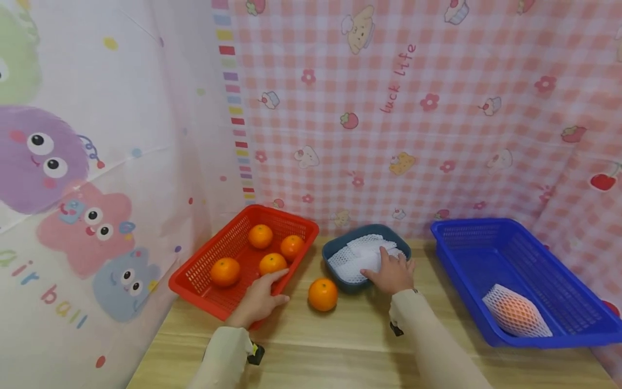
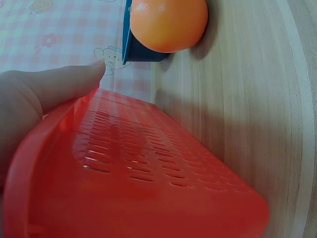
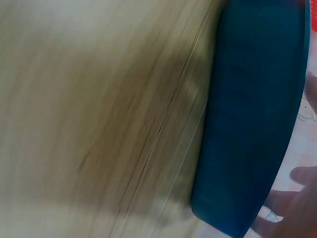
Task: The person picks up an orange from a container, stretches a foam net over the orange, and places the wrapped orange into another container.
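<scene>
My left hand (image 1: pixel 257 300) lies over the right rim of the red basket (image 1: pixel 199 300), its fingers close to an orange (image 1: pixel 272 263) inside. Seen from the left wrist, the thumb (image 2: pixel 74 84) stretches along the rim, while the other fingers are hidden. White foam net sleeves (image 1: pixel 355 256) fill a dark teal bin (image 1: pixel 347 286). Over that bin my right hand (image 1: pixel 394 274) reaches in with spread fingers, the fingertips at the sleeves. A single orange (image 1: pixel 323 294) sits on the table between both hands, beside the bin.
Several more oranges, one at the near left (image 1: pixel 225 272), lie in the red basket. On the right stands a blue basket (image 1: pixel 466 294) holding a fruit in a white foam net (image 1: pixel 516 312). A pink checked cloth (image 1: pixel 330 108) hangs behind the wooden table (image 1: pixel 330 356).
</scene>
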